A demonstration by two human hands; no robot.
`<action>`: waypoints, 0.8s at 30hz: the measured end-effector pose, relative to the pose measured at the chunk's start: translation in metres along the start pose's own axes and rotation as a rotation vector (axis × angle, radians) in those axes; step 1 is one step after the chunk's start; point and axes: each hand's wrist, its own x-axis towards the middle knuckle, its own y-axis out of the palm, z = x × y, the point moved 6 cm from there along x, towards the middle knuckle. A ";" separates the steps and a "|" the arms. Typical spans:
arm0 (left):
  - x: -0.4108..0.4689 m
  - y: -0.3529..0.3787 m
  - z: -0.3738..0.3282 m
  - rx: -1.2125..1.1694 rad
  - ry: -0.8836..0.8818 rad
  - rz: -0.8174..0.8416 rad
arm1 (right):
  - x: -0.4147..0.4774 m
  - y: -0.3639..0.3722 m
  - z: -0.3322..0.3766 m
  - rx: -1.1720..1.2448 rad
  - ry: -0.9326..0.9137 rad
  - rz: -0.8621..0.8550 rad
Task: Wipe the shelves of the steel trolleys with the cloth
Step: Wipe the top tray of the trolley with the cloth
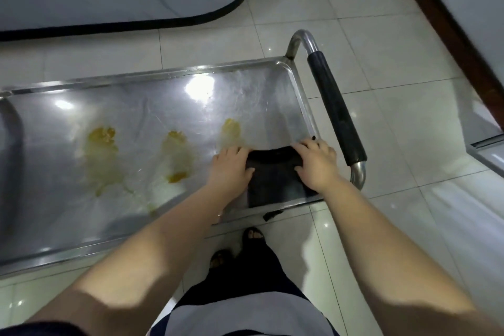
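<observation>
Both hands flat on the dark cloth [275, 174] beside the trolley's handle [336, 112]: left hand [231, 169] and right hand [316, 163] pressing, fingers spread. Yellow stains [174, 153] on the shelf [131, 106] remain; wiping looks barely begun.

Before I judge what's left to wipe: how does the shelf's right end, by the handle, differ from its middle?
The right end looks bare and streaky; the middle carries three yellow smears. Both hands press the black cloth at the right end; nothing touches the middle. Both reflect ceiling lights.
</observation>
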 end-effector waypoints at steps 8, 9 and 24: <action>0.039 0.003 0.075 0.183 -0.176 -0.045 | 0.000 0.074 0.018 -0.123 -0.132 0.135; 0.052 -0.003 0.087 0.193 -0.219 -0.032 | 0.002 0.077 0.017 -0.133 -0.144 0.134; 0.135 -0.006 0.152 0.194 -0.298 -0.034 | 0.131 0.064 0.038 -0.215 -0.133 0.015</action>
